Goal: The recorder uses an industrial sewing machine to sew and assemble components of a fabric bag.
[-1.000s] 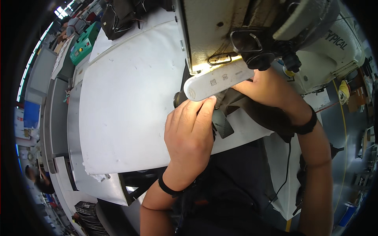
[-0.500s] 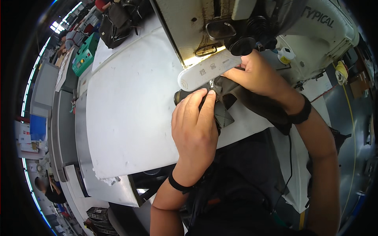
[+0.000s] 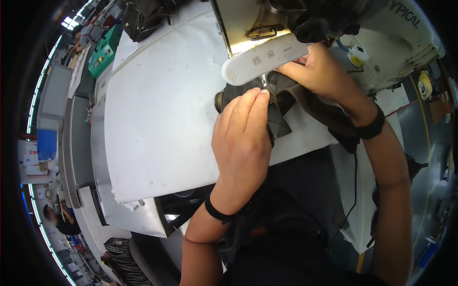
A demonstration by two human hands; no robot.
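Observation:
My left hand [image 3: 241,140] has its fingers pressed together on dark fabric [image 3: 329,119], the fingertips beside a small silver zipper pull [image 3: 265,81] under the pale oblong lamp bar [image 3: 260,59] of a sewing machine [image 3: 389,62]. My right hand [image 3: 324,76] grips the same fabric to the right, its fingers bent and partly hidden behind the lamp bar. A dark rolled edge with metal teeth [image 3: 219,101] shows left of my left fingers. The needle area is hidden by the machine head.
The white table top [image 3: 152,133] extends left of my hands. Dark bags [image 3: 140,24] lie at the back, near a green machine [image 3: 105,50]. A worker [image 3: 64,219] is at the far left. A black cable [image 3: 354,181] hangs at the right.
The view has shifted, with the lamp bar higher in the picture. Both hands appear higher too, still on the fabric. The zipper pull, covered a second ago, now shows beside my left fingertips.

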